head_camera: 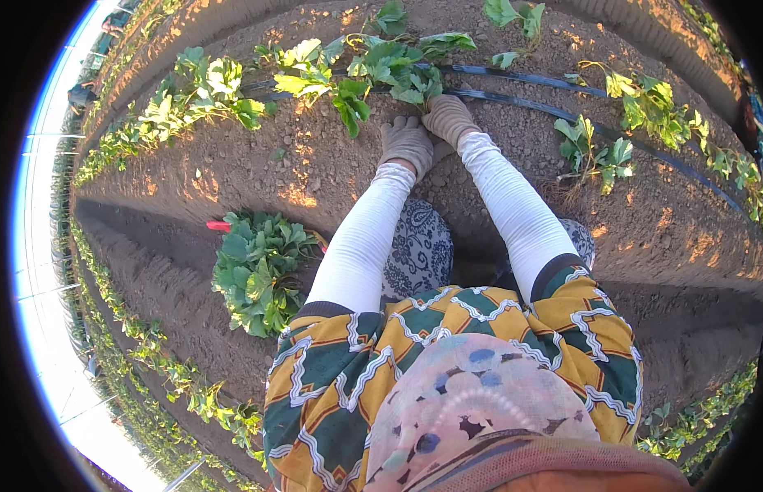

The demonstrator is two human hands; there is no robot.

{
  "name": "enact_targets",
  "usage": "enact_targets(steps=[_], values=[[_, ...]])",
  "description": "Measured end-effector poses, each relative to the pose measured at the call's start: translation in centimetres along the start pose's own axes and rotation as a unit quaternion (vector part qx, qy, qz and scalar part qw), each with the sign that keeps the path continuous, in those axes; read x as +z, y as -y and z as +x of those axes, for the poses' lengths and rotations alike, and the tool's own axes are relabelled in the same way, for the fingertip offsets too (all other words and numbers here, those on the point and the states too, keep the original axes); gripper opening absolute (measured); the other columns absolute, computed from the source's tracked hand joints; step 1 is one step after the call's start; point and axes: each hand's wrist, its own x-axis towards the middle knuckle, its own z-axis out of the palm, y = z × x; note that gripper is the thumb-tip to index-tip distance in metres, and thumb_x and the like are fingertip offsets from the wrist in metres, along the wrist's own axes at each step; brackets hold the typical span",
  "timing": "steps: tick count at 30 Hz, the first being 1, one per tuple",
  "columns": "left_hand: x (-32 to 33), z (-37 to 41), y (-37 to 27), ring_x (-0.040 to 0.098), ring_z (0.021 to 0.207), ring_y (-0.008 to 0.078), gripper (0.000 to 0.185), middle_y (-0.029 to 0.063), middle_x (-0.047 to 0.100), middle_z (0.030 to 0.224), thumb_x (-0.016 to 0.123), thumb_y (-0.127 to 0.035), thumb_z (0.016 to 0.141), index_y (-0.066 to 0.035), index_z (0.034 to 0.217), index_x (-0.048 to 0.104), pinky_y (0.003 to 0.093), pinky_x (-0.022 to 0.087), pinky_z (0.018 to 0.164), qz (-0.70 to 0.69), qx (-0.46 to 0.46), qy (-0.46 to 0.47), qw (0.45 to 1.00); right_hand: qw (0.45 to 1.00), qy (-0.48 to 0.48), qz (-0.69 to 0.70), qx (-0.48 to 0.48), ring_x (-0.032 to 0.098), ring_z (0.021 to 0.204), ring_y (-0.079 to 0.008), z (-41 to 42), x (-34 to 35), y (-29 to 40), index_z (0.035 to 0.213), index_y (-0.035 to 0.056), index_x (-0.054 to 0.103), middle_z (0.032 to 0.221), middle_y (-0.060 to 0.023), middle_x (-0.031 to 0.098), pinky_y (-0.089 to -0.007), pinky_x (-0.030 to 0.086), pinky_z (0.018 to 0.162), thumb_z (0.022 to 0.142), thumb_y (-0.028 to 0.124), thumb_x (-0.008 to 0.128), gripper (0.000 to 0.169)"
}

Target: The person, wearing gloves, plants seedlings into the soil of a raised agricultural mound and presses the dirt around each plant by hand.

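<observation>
Both my hands, in dusty knitted gloves, are down on the soil of a raised bed. My right hand (450, 118) has its fingertips at the base of a leafy green seedling (416, 86), which looks like a strawberry plant; whether the fingers close on the stem cannot be told. My left hand (406, 142) rests on the soil just beside it, fingers somewhat bent, its palm hidden. Two dark drip lines (510, 101) run along the bed behind the hands. A loose seedling (593, 154) with bare roots lies on the soil to the right.
A large bunch of leafy seedlings (258, 270) lies in the furrow at my left, with a red object (218, 226) beside it. More plants (215, 86) line the bed to the left and others (658, 111) to the right. My patterned knees (418, 249) are against the bed.
</observation>
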Motion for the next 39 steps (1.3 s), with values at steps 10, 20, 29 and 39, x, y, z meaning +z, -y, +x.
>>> enact_targets(steps=[10, 20, 29, 39], values=[[-3.8, -2.1, 2.3, 0.052, 0.126, 0.0407, 0.104, 0.0229, 0.041, 0.145, 0.089, -0.037, 0.063, -0.012, 0.149, 0.035, 0.0447, 0.046, 0.105, -0.155, -0.129, 0.007, 0.98, 0.996, 0.06, 0.001, 0.065, 0.065, 0.105, -0.0397, 1.5, -0.9, -1.4, 0.111, 0.0045, 0.069, 0.108, -0.0246, 0.068, -0.0436, 0.053, 0.09, 0.079, 0.029, 0.068, 0.041], [-1.4, 3.0, 3.5, 0.048, 0.129, 0.0435, 0.065, 0.0208, 0.037, 0.15, 0.071, -0.013, 0.076, -0.023, 0.139, 0.055, 0.0432, 0.044, 0.108, -0.161, 0.026, 0.032, 0.986, 0.997, -0.029, -0.063, 0.037, 0.063, 0.112, -0.0357, -2.0, -1.4, -2.6, 0.117, 0.0123, 0.068, 0.118, -0.0195, 0.067, -0.0462, 0.051, 0.093, 0.091, 0.028, 0.058, 0.032], [-2.1, -2.8, -1.1, 0.019, 0.147, 0.0417, 0.088, 0.0181, 0.021, 0.161, 0.063, -0.055, 0.086, -0.013, 0.155, 0.03, 0.0531, 0.018, 0.119, -0.182, -0.134, 0.012, 0.974, 0.977, -0.185, 0.014, 0.108, 0.063, 0.111, -0.0363, -16.5, -10.8, -11.3, 0.125, 0.0115, 0.063, 0.116, -0.017, 0.068, -0.0437, 0.05, 0.095, 0.089, 0.036, 0.061, 0.044], [-0.5, -1.7, -2.5, 0.012, 0.15, 0.0429, 0.11, 0.0213, 0.009, 0.164, 0.052, -0.078, 0.082, -0.012, 0.159, 0.011, 0.0564, 0.014, 0.12, -0.085, -0.174, 0.052, 0.98, 0.906, -0.105, 0.062, 0.405, 0.058, 0.126, -0.035, -21.9, -12.1, -17.0, 0.149, 0.0031, 0.033, 0.135, -0.0247, 0.058, -0.0449, 0.047, 0.104, 0.082, 0.059, 0.068, 0.094]])
